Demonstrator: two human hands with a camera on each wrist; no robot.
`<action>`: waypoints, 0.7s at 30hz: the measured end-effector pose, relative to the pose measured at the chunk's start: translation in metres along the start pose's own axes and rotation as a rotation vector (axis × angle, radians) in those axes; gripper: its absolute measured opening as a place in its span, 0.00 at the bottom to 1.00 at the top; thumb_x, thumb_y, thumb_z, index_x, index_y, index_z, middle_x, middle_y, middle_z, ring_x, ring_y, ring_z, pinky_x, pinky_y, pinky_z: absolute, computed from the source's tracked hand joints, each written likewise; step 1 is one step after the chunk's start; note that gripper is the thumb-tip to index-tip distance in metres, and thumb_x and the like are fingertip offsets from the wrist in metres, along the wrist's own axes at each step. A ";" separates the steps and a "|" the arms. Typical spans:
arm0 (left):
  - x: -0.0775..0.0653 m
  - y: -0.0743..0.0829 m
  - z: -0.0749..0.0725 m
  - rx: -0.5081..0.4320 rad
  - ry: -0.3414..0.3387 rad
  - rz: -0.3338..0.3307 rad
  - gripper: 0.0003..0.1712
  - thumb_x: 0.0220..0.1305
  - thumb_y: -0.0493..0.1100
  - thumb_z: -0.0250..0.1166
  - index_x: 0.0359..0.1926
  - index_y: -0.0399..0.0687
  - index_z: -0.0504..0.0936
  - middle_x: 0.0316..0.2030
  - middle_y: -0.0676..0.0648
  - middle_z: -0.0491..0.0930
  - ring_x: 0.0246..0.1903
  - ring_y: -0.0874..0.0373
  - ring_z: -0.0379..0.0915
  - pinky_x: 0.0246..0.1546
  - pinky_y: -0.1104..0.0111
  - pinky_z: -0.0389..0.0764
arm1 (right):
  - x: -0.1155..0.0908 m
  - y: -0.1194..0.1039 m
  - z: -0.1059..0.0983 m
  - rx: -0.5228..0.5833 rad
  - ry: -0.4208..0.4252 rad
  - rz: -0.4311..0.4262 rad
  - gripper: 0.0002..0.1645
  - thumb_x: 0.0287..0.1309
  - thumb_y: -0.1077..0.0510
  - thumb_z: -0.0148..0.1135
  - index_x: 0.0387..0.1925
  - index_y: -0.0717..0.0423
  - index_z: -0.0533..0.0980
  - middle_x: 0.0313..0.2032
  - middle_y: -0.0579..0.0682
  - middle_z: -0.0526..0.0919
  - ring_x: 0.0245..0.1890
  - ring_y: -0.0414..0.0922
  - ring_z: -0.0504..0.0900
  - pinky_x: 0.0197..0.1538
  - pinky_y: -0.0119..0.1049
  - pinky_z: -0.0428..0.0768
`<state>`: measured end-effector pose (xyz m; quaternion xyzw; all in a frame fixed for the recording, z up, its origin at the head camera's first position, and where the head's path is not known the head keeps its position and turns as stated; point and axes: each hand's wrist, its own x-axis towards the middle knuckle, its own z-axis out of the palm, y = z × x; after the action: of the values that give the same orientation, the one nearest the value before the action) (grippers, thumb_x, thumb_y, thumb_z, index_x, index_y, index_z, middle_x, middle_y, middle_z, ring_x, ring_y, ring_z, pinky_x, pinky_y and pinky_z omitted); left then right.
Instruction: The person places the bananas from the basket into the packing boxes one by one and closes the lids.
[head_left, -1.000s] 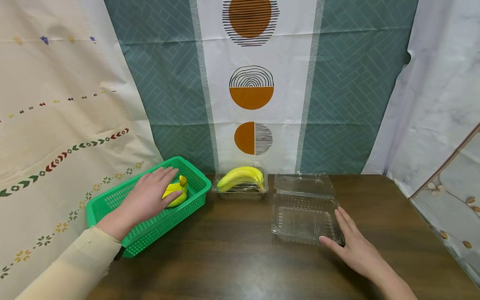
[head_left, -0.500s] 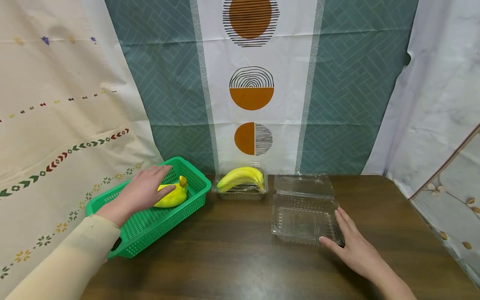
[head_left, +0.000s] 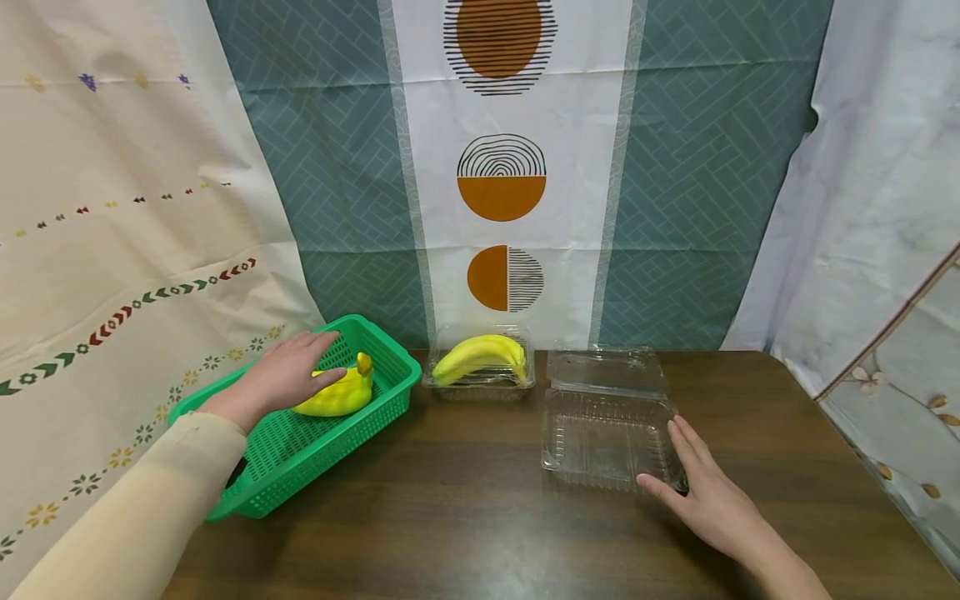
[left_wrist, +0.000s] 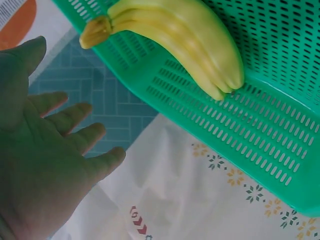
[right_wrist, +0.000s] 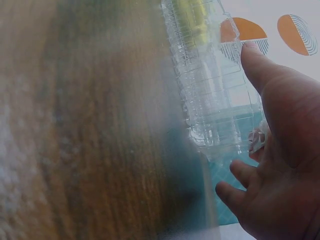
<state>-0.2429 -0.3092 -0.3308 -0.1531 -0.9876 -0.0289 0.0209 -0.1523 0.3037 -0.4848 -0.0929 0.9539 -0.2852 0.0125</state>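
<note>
My left hand (head_left: 281, 377) hangs over the green plastic basket (head_left: 348, 443) with its fingers extended and nothing in its grasp. Beneath it in the basket lies a bunch of yellow bananas (head_left: 337, 402), partly hidden by the hand in the head view. In the left wrist view, the palm and spread fingers stand apart from the bananas (left_wrist: 185, 42). At right, my right hand (head_left: 708, 500) rests at the right edge of a clear plastic clamshell box (head_left: 600, 442), whose lid lies folded back. Thumb and fingers flank that edge, straight, in the right wrist view.
At the back of the brown wooden table (head_left: 465, 500), a second clear clamshell (head_left: 519, 385) holds a yellow banana bunch (head_left: 480, 354). A patterned cloth (head_left: 502, 275) hangs behind the table, with more cloth on both sides.
My left hand has drawn back a little to the left over the basket. The bananas in the basket have shifted left too and show more. The right hand stays in place.
</note>
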 end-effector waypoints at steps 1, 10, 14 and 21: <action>0.001 -0.001 0.000 0.001 -0.005 -0.001 0.45 0.82 0.58 0.64 0.83 0.33 0.63 0.77 0.26 0.67 0.77 0.23 0.58 0.72 0.25 0.58 | 0.000 0.000 0.000 -0.001 0.002 -0.001 0.69 0.75 0.26 0.62 0.90 0.59 0.36 0.88 0.64 0.36 0.76 0.80 0.61 0.53 0.79 0.77; 0.010 -0.011 0.004 -0.013 -0.062 -0.010 0.45 0.83 0.57 0.64 0.82 0.29 0.62 0.78 0.24 0.64 0.77 0.21 0.58 0.72 0.26 0.60 | 0.000 0.001 0.001 0.007 0.002 -0.004 0.69 0.75 0.27 0.62 0.90 0.59 0.36 0.89 0.63 0.35 0.77 0.80 0.59 0.54 0.81 0.75; 0.015 -0.015 0.006 -0.011 -0.084 -0.018 0.46 0.83 0.57 0.65 0.82 0.28 0.62 0.78 0.23 0.64 0.76 0.21 0.59 0.73 0.28 0.61 | 0.000 0.000 0.001 0.010 0.005 -0.003 0.69 0.75 0.26 0.62 0.90 0.60 0.36 0.89 0.63 0.35 0.77 0.80 0.59 0.55 0.81 0.75; 0.022 -0.023 0.012 -0.037 -0.128 -0.039 0.47 0.83 0.56 0.64 0.82 0.25 0.59 0.79 0.22 0.60 0.77 0.21 0.57 0.74 0.29 0.61 | 0.000 0.000 0.001 0.012 0.008 -0.002 0.69 0.75 0.26 0.62 0.90 0.59 0.36 0.89 0.63 0.35 0.78 0.79 0.58 0.56 0.81 0.74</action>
<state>-0.2711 -0.3235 -0.3431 -0.1359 -0.9890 -0.0375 -0.0455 -0.1524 0.3032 -0.4861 -0.0925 0.9522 -0.2911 0.0092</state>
